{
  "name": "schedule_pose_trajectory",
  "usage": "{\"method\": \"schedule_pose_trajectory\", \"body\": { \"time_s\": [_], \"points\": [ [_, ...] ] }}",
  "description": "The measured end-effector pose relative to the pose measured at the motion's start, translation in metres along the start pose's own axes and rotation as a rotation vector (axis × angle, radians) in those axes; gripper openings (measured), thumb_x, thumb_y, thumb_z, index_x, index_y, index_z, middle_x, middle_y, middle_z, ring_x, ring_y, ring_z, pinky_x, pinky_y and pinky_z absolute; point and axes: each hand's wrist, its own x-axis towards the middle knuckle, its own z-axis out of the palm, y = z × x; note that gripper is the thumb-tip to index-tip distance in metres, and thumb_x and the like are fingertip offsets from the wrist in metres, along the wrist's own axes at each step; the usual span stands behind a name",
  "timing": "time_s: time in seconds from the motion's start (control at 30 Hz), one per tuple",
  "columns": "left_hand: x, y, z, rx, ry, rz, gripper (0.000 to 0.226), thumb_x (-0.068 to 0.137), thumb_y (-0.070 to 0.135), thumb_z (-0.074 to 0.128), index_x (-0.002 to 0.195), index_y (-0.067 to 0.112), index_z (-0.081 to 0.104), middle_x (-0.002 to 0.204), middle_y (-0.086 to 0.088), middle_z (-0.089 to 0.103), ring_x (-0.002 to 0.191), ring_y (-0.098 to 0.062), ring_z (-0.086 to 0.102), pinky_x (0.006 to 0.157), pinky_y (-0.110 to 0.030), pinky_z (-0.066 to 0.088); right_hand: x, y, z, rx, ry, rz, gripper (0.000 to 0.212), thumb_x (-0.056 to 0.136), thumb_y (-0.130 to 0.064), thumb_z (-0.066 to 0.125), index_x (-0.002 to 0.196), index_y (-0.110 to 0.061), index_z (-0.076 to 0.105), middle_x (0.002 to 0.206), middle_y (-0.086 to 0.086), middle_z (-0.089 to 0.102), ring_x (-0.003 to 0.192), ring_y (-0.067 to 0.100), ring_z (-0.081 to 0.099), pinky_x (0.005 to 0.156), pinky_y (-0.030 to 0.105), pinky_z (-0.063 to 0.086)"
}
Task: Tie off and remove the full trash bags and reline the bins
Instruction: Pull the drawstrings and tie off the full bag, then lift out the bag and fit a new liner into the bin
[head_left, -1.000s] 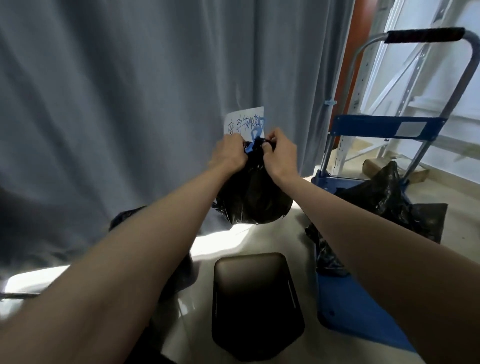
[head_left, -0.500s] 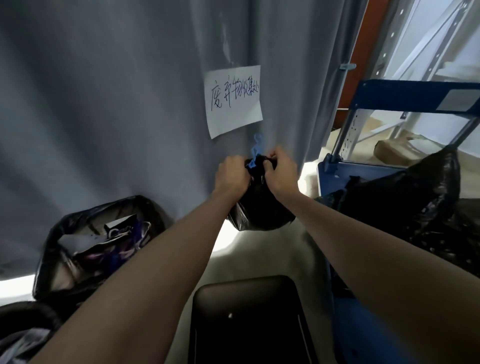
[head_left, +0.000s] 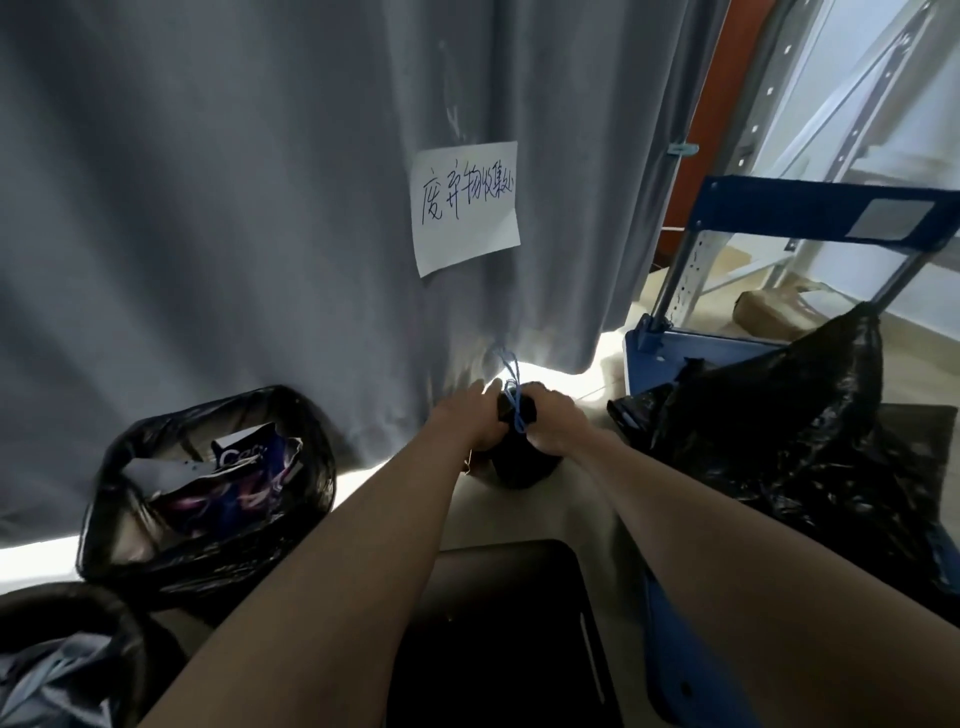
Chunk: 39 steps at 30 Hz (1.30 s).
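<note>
Both hands meet at the gathered neck of a small black trash bag (head_left: 522, 462), just above centre; the left hand (head_left: 475, 423) holds the neck from the nine o'clock side, though whether its fingers are curled or straight cannot be told; the right hand (head_left: 556, 423) curls round it from three o'clock; a blue drawstring (head_left: 514, 387) rises in a loop from between them. The bag's lower end is close to the pale floor (head_left: 530, 512), contact unclear. At six o'clock stands an unlined dark bin (head_left: 498, 634); at eight o'clock an open black bag (head_left: 208, 499) shows paper and wrappers inside; at three o'clock a large black bag (head_left: 810, 431) lies on a blue hand cart (head_left: 675, 345). A grey curtain (head_left: 208, 208) hangs behind, a handwritten paper sign (head_left: 467, 205) pinned at twelve o'clock.
</note>
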Motion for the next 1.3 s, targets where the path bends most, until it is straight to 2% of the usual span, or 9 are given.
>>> {"method": "schedule_pose_trajectory", "body": {
  "time_s": [0.13, 0.23, 0.33, 0.5, 0.77, 0.9, 1.03, 1.2, 1.3],
  "points": [
    [-0.032, 0.018, -0.030, 0.015, 0.050, 0.002, 0.071, 0.094, 0.039, 0.052, 0.153, 0.020, 0.019, 0.154, -0.010, 0.030, 0.138, -0.032, 0.034, 0.109, -0.043, 0.033, -0.032, -0.012, -0.020, -0.019, 0.000, 0.000, 0.050, 0.088, -0.018, 0.057, 0.135, -0.020, 0.044, 0.130, 0.013, 0.052, 0.121, 0.034, 0.052, 0.099, 0.042, 0.046],
    [-0.056, 0.037, -0.046, 0.059, 0.062, 0.003, 0.070, 0.095, 0.045, 0.051, 0.153, 0.020, 0.021, 0.158, -0.008, 0.025, 0.140, -0.030, 0.033, 0.111, -0.042, 0.031, -0.060, -0.019, -0.039, -0.018, 0.063, -0.013, 0.049, 0.091, -0.022, 0.058, 0.137, -0.019, 0.043, 0.134, 0.014, 0.050, 0.124, 0.033, 0.050, 0.101, 0.041, 0.044],
    [-0.076, 0.062, -0.055, 0.048, 0.063, 0.016, 0.071, 0.093, 0.045, 0.054, 0.153, 0.023, 0.025, 0.157, -0.006, 0.028, 0.141, -0.029, 0.032, 0.113, -0.045, 0.031, -0.092, -0.020, -0.061, -0.034, 0.109, -0.008, 0.056, 0.090, -0.022, 0.060, 0.142, -0.019, 0.039, 0.138, 0.013, 0.046, 0.127, 0.032, 0.048, 0.101, 0.041, 0.043],
    [-0.101, 0.112, -0.054, 0.019, 0.109, 0.052, 0.064, 0.092, 0.043, 0.056, 0.148, 0.022, 0.034, 0.152, -0.005, 0.035, 0.138, -0.027, 0.037, 0.110, -0.043, 0.032, -0.142, 0.001, -0.095, -0.074, 0.185, 0.045, 0.052, 0.090, -0.018, 0.057, 0.139, -0.020, 0.040, 0.134, 0.011, 0.046, 0.120, 0.031, 0.050, 0.088, 0.040, 0.043],
    [-0.114, 0.183, -0.024, 0.000, 0.023, 0.145, 0.046, 0.089, 0.040, 0.055, 0.131, 0.020, 0.053, 0.132, -0.007, 0.055, 0.119, -0.028, 0.054, 0.093, -0.040, 0.042, -0.192, 0.088, -0.122, -0.033, 0.195, 0.299, 0.046, 0.092, -0.020, 0.052, 0.136, -0.021, 0.040, 0.130, 0.013, 0.044, 0.115, 0.034, 0.050, 0.091, 0.042, 0.044],
    [-0.102, 0.210, -0.005, 0.088, -0.035, 0.214, 0.047, 0.091, 0.039, 0.054, 0.132, 0.017, 0.050, 0.132, -0.010, 0.054, 0.119, -0.029, 0.053, 0.096, -0.042, 0.044, -0.194, 0.127, -0.115, -0.002, 0.203, 0.404, 0.048, 0.093, -0.019, 0.050, 0.139, -0.020, 0.038, 0.135, 0.015, 0.038, 0.115, 0.037, 0.050, 0.091, 0.042, 0.044],
    [-0.080, 0.230, 0.017, 0.109, -0.004, 0.258, 0.046, 0.092, 0.037, 0.054, 0.130, 0.011, 0.046, 0.132, -0.014, 0.053, 0.118, -0.031, 0.054, 0.092, -0.041, 0.043, -0.181, 0.150, -0.105, 0.014, 0.230, 0.424, 0.049, 0.093, -0.017, 0.049, 0.140, -0.022, 0.037, 0.141, 0.017, 0.028, 0.119, 0.041, 0.046, 0.095, 0.047, 0.043],
    [-0.052, 0.245, 0.061, 0.020, 0.005, 0.173, 0.069, 0.086, 0.045, 0.063, 0.138, 0.008, 0.037, 0.136, -0.014, 0.047, 0.124, -0.032, 0.049, 0.096, -0.045, 0.043, -0.166, 0.182, -0.103, 0.030, 0.195, 0.404, 0.058, 0.094, -0.012, 0.048, 0.149, -0.016, 0.029, 0.151, 0.018, 0.020, 0.129, 0.043, 0.038, 0.105, 0.048, 0.039],
    [-0.044, 0.248, 0.085, 0.030, 0.073, 0.149, 0.055, 0.088, 0.037, 0.062, 0.132, 0.009, 0.044, 0.133, -0.013, 0.048, 0.122, -0.034, 0.049, 0.094, -0.046, 0.044, -0.162, 0.196, -0.096, -0.008, 0.147, 0.387, 0.054, 0.094, -0.010, 0.048, 0.145, -0.005, 0.031, 0.147, 0.016, 0.029, 0.130, 0.039, 0.039, 0.108, 0.048, 0.037]
  ]
}}
